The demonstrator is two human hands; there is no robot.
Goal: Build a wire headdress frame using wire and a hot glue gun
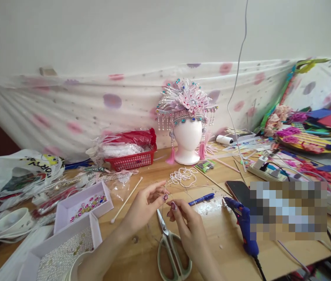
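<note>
Beads [65,249] in near box [96,230]; gems [89,207] in far box [106,195]; left fingers [157,201] and right fingers [178,218] pinch thin strand [170,194].

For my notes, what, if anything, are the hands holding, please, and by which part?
The left hand and right hand appear to pinch a thin strand; which part is unclear.

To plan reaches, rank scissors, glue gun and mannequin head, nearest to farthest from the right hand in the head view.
1. Scissors, just left of the right hand.
2. Glue gun, to its right.
3. Mannequin head, at the back.
</note>
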